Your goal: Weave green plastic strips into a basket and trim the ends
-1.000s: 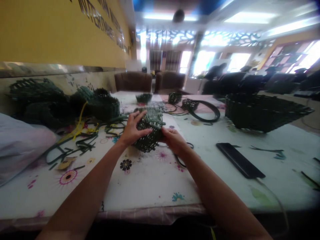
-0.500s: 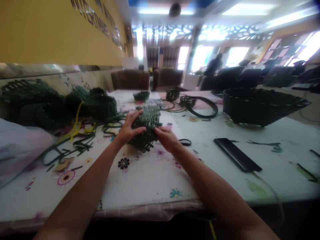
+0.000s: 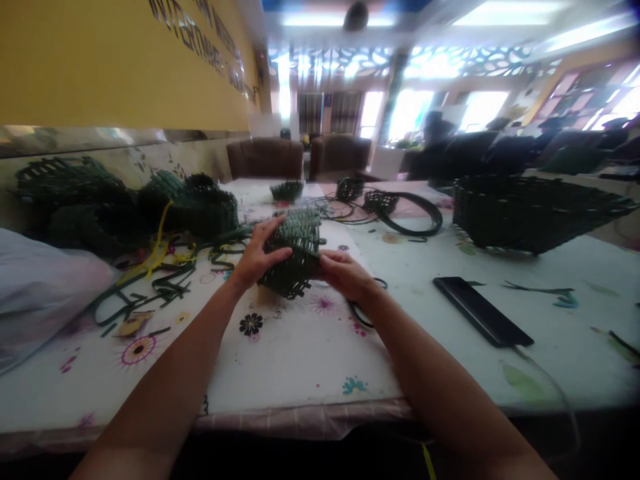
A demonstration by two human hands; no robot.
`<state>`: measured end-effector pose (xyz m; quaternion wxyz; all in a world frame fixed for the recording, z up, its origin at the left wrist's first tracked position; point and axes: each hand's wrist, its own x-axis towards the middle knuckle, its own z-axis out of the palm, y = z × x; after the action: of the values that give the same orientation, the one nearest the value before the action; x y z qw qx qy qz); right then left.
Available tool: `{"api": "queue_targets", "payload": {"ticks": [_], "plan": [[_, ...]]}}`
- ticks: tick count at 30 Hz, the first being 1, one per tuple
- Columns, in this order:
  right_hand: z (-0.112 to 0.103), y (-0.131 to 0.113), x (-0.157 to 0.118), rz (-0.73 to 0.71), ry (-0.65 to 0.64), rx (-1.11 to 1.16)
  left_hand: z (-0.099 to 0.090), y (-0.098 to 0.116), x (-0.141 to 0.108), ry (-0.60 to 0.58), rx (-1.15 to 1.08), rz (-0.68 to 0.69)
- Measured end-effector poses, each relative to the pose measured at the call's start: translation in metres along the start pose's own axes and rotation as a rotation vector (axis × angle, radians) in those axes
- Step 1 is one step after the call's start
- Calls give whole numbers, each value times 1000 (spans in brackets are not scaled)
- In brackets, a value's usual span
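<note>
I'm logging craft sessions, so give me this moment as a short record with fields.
left hand: fingers spread on the dark green woven basket
right hand: gripping the basket's right side
surface: flower-print tablecloth
nearby: loose green strips, yellow strips, larger woven basket, black smartphone

Black phone (image 3: 483, 312) on pale floral tablecloth (image 3: 550, 327)
</note>
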<state>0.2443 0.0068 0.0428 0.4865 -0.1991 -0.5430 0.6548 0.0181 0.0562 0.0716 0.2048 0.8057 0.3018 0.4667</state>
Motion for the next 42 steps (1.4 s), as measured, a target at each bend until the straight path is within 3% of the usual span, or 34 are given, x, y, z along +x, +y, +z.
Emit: {"api": "queue_targets", "payload": {"ticks": [8, 17, 23, 27, 32, 37, 42], "plan": [[-5, 13, 6, 8, 129, 52, 2, 1, -1, -21, 23, 28], [8, 6, 4, -21, 342, -61, 6, 1, -1, -23, 77, 20], [4, 2, 5, -3, 341, -55, 13, -1, -2, 87, 250, 28], [7, 1, 4, -11, 351, -52, 12, 11, -3, 216, 371, 83], [14, -3, 3, -14, 348, -44, 11, 29, -4, 197, 311, 209], [14, -2, 3, -44, 347, -65, 12, 36, -3, 232, 281, 201], [10, 6, 4, -68, 323, -66, 9, 38, -1, 182, 254, 198]]}}
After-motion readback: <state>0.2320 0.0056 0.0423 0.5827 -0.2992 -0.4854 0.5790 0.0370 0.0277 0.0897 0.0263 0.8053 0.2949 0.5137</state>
